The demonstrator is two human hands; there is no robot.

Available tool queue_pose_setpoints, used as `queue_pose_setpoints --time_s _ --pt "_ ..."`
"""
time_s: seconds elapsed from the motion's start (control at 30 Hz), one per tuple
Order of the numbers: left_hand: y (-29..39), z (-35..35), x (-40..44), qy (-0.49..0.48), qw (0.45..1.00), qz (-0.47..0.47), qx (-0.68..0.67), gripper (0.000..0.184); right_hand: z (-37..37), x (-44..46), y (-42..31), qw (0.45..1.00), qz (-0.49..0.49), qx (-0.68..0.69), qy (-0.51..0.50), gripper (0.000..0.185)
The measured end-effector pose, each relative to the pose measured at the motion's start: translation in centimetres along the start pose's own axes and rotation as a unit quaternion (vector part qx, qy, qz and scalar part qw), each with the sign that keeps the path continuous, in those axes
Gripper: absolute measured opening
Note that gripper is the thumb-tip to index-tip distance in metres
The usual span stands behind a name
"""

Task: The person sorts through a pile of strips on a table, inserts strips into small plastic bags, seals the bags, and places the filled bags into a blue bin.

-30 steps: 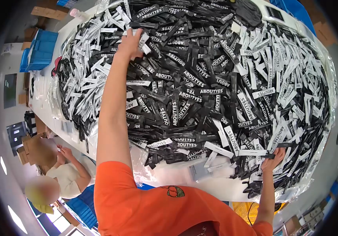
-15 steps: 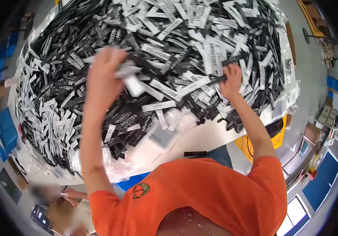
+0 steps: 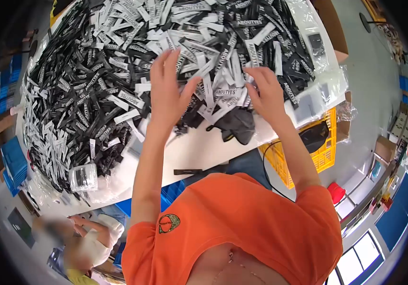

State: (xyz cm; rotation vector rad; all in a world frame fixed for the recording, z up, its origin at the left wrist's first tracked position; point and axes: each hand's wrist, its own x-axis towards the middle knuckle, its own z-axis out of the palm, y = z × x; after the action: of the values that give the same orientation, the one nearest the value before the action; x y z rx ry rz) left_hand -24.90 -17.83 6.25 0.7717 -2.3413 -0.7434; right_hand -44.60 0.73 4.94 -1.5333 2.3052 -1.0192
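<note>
A wide heap of flat black and white strips point(image 3: 99, 90), many printed ABOUTYES, covers the table point(image 3: 199, 153). Over its near middle is my left hand point(image 3: 169, 92), fingers stretched upward and thumb spread, with nothing visible in it. My right hand point(image 3: 266, 92) hovers at the heap's right part, fingers bent and thumb apart, above several white strips point(image 3: 225, 92). Whether its fingertips touch them I cannot tell. A crumpled black fabric-like item point(image 3: 236, 126) lies between the hands, nearer the table edge.
Clear plastic packets lie at the table's left front point(image 3: 84, 177) and right side point(image 3: 308, 105). A lone black strip point(image 3: 187, 172) is by the front edge. A yellow crate point(image 3: 325, 154) stands below right. Another person point(image 3: 90, 242) is at lower left; blue bins point(image 3: 14, 161) stand left.
The view has shifted. My left hand has moved right, closer to my right hand, and its fingers are now spread. A black strip seen at my right hand earlier no longer shows there.
</note>
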Motion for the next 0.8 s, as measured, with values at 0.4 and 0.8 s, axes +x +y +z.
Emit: queue_pose_setpoints --time_s 0.4,0.8 --pt "-1.2 6.9 -33.3 -0.228 0.972 -0.018 0.055 0.05 19.2 -28.5 6.2 0.862 0.017 0.099 -0.496 0.031" --pt "-1.6 7.3 -33.5 -0.179 0.982 -0.022 0.058 0.044 25.1 -26.5 9.3 0.883 0.047 0.037 -0.466 0.032"
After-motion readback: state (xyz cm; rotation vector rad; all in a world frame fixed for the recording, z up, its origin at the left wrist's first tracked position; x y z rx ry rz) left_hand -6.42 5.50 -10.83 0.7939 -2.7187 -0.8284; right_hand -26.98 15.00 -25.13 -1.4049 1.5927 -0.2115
